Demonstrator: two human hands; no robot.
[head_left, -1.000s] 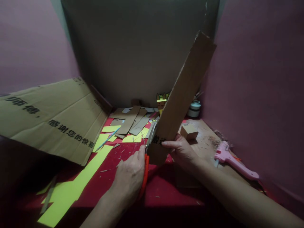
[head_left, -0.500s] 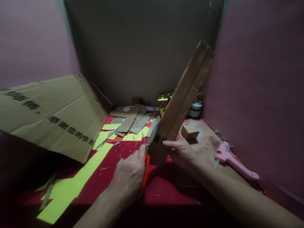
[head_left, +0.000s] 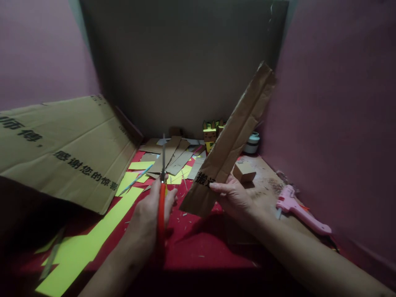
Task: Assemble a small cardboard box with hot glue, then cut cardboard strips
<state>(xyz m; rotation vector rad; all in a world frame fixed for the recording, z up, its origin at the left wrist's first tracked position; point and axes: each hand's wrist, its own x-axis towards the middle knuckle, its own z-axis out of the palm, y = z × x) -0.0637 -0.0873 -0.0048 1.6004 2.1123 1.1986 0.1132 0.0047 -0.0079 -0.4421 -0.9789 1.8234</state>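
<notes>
My left hand is wrapped around a pair of scissors with red-orange handles, blades pointing up and away from me. A gap lies between the blades and a long strip of brown cardboard. My right hand pinches this strip near its lower end, thumb on top beside printed black characters. The strip slants up to the right, with a lengthwise crease. Below both hands, small scraps are scattered over the red table cover.
A large printed cardboard sheet leans at left, above yellow paper and a blue pen. Cut cardboard pieces lie behind. At right are a small cardboard box, a pink glue gun and a pale blue jar.
The scissors in my left hand have moved left, away from the cardboard strip's edge, and turned upright. My right hand keeps hold of the strip, its top slightly lower. The view has shifted a little.
</notes>
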